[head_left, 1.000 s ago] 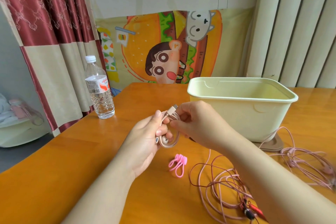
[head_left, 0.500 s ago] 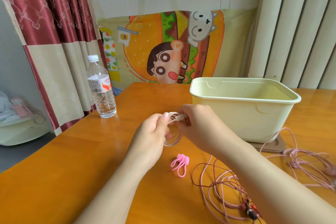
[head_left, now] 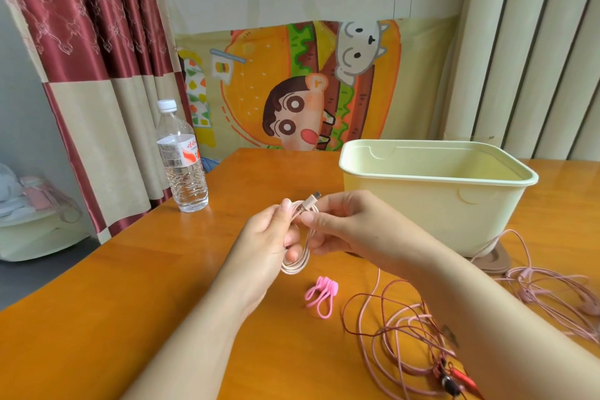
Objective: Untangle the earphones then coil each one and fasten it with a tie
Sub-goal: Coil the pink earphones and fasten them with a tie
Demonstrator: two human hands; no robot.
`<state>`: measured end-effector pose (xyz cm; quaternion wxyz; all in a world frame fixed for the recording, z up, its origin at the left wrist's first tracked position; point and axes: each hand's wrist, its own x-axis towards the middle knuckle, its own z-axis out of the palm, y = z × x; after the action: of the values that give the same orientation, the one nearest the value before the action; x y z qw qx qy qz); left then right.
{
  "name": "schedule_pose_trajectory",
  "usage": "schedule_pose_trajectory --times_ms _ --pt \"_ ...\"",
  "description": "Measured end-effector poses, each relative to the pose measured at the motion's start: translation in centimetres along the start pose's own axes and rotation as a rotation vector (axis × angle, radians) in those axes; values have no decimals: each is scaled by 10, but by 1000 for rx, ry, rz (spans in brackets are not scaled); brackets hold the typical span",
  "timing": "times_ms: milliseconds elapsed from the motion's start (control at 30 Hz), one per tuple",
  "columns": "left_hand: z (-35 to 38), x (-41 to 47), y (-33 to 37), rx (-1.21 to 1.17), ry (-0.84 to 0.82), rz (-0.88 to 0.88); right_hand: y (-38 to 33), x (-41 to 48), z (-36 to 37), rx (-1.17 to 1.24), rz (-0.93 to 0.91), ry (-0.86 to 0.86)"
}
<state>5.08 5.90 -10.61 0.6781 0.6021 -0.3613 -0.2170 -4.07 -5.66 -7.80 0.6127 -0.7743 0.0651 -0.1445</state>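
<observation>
Earphone coil (head_left: pixel 294 266), pale pink, held above the table (head_left: pixel 130 302) at centre. Our left hand (head_left: pixel 264 239) grips the loops, thumb and fingers clamped on the bundle. Our right hand (head_left: pixel 344 224) pinches the cord just below the plug (head_left: pixel 311 200), which points toward 1 o'clock. Pink ties (head_left: pixel 321 297) lie at 5 o'clock of the coil, and the tangled earphones (head_left: pixel 399 334) lie farther out at 4 o'clock. To finish this step well, we judge, we hold the left grip firm so no loop slips, lay the plug end flat, then reach for one tie.
</observation>
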Motion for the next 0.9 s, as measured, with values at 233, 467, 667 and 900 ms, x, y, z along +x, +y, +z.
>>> schedule_pose_trajectory --times_ms 233,467,667,900 --pt "7 0 -5 271 127 76 8 4 18 -135 -102 146" --pt "-4 3 -3 184 124 31 8 8 11 -157 -100 224" --pt "-9 0 2 159 -26 -30 10 8 5 -117 -15 231" --pt "-9 3 -2 352 -136 117 6 7 3 -266 -74 263"
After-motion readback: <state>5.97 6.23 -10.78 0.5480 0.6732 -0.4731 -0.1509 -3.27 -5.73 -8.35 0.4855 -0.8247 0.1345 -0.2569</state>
